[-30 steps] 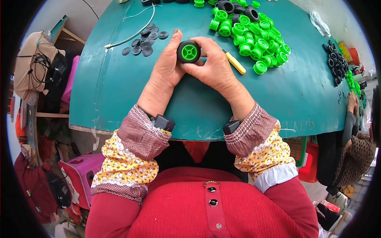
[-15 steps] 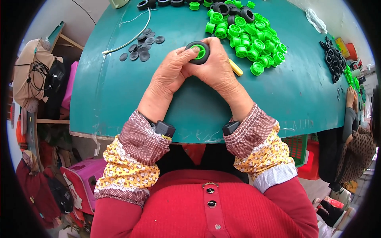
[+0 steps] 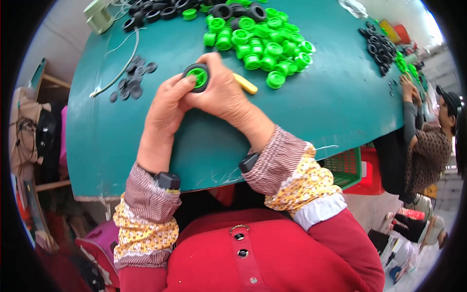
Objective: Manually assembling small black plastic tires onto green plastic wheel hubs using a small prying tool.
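Observation:
Both my hands grip one small toy wheel, a black tyre (image 3: 206, 89) with a bright green rim (image 3: 199, 77) inside it, held above the table. The thumb of my left hand (image 3: 170, 100) presses on the green rim. My right hand (image 3: 219, 87) wraps round the tyre's far and right side, and its fingers are partly hidden. Beside my right hand lies a yellow handle (image 3: 245, 83); whatever it joins to is covered by the hand. A big heap of green rims (image 3: 272, 49) lies just beyond, to the right.
Black round discs (image 3: 130, 83) lie to the left, by a pale curved cord (image 3: 127, 63). Black tyres (image 3: 168, 13) are piled at the back. A light green container (image 3: 97, 17) stands at the far left corner. At the right edge another person (image 3: 430, 151) works by more tyres (image 3: 378, 48).
The whole view has swung right, so the table and my hands appear farther left. Both hands keep hold of the wheel. More of the other person has come into view.

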The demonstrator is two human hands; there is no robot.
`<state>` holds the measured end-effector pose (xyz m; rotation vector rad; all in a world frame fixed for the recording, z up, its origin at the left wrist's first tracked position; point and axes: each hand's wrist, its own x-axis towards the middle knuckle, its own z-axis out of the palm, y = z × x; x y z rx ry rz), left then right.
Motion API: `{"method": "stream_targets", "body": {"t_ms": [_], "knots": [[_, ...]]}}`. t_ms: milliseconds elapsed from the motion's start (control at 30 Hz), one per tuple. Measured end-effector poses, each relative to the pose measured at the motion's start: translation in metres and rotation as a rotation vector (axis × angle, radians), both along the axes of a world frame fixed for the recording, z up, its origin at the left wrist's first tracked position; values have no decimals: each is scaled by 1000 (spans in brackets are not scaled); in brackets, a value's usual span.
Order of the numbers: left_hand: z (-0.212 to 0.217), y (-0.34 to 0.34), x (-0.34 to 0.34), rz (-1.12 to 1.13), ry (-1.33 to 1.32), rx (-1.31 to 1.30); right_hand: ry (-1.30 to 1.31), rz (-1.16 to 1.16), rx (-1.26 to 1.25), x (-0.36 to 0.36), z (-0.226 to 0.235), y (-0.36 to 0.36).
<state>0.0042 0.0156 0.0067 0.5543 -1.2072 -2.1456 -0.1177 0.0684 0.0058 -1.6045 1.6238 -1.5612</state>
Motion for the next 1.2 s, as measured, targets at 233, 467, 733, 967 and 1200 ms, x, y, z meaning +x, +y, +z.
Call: {"method": "stream_targets", "body": {"t_ms": [233, 467, 733, 967, 1200], "knots": [[4, -7, 8, 99, -122, -98, 61, 163, 19, -6, 0, 4], [-2, -10, 7, 195, -84, -168, 17, 60, 7, -1, 4, 10], [14, -10, 10, 88, -172, -341, -62, 430, -38, -10, 11, 10], [7, -13, 8, 83, -149, -316, -31, 236, -21, -4, 8, 7], [0, -4, -3, 28, -84, -91, -115, -117, -69, 2, -8, 0]]}}
